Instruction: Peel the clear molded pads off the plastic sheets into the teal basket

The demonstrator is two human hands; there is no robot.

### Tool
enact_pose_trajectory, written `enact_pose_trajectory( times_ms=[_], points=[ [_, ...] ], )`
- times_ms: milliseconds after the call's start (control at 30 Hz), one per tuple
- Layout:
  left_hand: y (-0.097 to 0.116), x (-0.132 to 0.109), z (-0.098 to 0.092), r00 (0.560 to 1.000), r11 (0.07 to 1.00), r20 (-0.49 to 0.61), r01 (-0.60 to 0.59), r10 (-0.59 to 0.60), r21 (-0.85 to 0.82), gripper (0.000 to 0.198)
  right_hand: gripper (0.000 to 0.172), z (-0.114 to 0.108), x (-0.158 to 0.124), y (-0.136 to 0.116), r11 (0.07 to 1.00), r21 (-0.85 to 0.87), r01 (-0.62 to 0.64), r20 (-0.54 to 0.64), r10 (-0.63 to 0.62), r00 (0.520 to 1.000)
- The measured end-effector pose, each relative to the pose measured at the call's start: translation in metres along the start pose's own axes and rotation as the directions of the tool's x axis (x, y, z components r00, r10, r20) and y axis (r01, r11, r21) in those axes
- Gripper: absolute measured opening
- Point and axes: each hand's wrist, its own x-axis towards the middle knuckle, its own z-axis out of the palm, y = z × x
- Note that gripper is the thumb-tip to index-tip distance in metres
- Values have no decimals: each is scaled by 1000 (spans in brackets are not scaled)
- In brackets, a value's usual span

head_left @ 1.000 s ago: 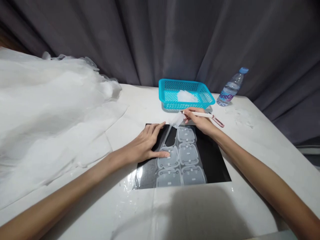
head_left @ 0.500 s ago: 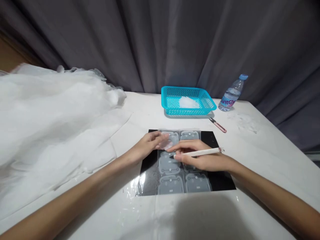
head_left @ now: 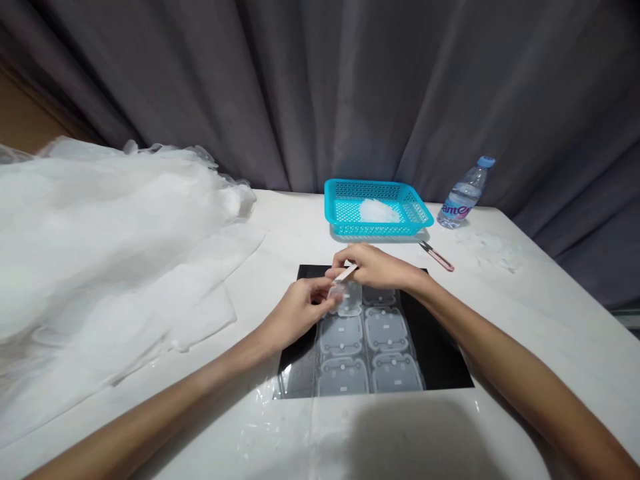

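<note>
Bskt [head_left: 379, 229] nr R-hand [head_left: 371, 265]; snips [head_left: 441, 259] too

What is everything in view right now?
Flat tabletop: one, white, foreground
Flat rectangular sheet: one, black, centre
Translucent rounded panels: six visible, greyish, on sheet
Perforated plastic basket: one, turquoise, far side
Flat pieces: uncountable, white, inside basket
Clear plastic bottle: one, blue-capped, beside basket
Metal snips: one, pink-handled, near bottle
Thin scraps: several, whitish, tabletop's right
Sheer material: heap, white, left
Fabric curtain: one, grey, background
Surface: one, brown, left edge
Slim stick: one, white, right hand
Left hand: one, bare, at panels
Right hand: one, bare, above sheet
</note>
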Motion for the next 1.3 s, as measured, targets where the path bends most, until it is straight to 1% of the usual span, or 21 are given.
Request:
enact_pose_trajectory(
  times_ms=[100, 200, 367, 467, 533, 600, 667, 767, 933, 1033, 1100, 1167, 1200, 1267, 1300],
  points=[
    [3, -2, 3, 1000, 998, -19, -4, 5, 70, 31, 15, -9, 0, 2, 994, 109, 26, 74, -34, 997],
    [9, -2, 8, 998, 987, -61, -19, 30, 160, 38, 12, -15, 0, 5, 990, 139, 40, 119, -57, 991],
    [16, 2, 13, 987, 961, -95, -99, 127, 259, 39, 10, -15, 3, 6, 993, 117, -2, 36, -2, 999],
    [17, 3, 12, 984, 949, -95, -115, 149, 293, 41, 11, -16, 2, 3, 992, 121, -29, 35, 24, 999],
    [16, 2, 11, 985, 951, -98, -108, 142, 290, 39, 13, -18, 0, 0, 991, 128, -47, 61, 39, 997],
    [15, 1, 11, 986, 963, -115, -87, 120, 257, 31, 18, -21, -2, -2, 989, 134, -54, 76, 44, 996],
    [13, 0, 11, 988, 976, -122, -66, 93, 206, 24, 17, -24, -4, -2, 987, 153, -47, 95, 32, 995],
    [11, -1, 10, 991, 985, -120, -44, 65, 168, 24, 17, -24, -4, 1, 984, 174, -43, 117, 23, 993],
    [15, -1, 9, 985, 979, -151, -53, 84, 199, 25, 20, -20, -3, 2, 981, 193, -28, 109, 7, 994],
    [16, 0, 8, 987, 969, -120, -76, 106, 235, 27, 15, -20, -2, 1, 977, 210, -30, 91, 11, 996],
    [16, 0, 8, 986, 951, -101, -100, 134, 292, 24, 11, -19, -1, 1, 982, 185, -29, 72, 16, 997],
    [16, -3, 10, 977, 909, -88, -147, 196, 390, 22, 11, -15, 1, 3, 995, 97, -30, 57, 25, 998],
    [18, -6, 12, 968, 874, -63, -190, 243, 447, 22, 11, -12, 2, 4, 999, 24, -45, 27, 44, 999],
    [24, -15, 18, 941, 791, 45, -307, 334, 529, 28, 11, -4, 5, 8, 982, -145, -120, -85, 108, 990],
    [29, -20, 21, 922, 757, 135, -376, 362, 535, 32, 12, 0, 6, 10, 962, -215, -167, -149, 137, 979]
  ],
)
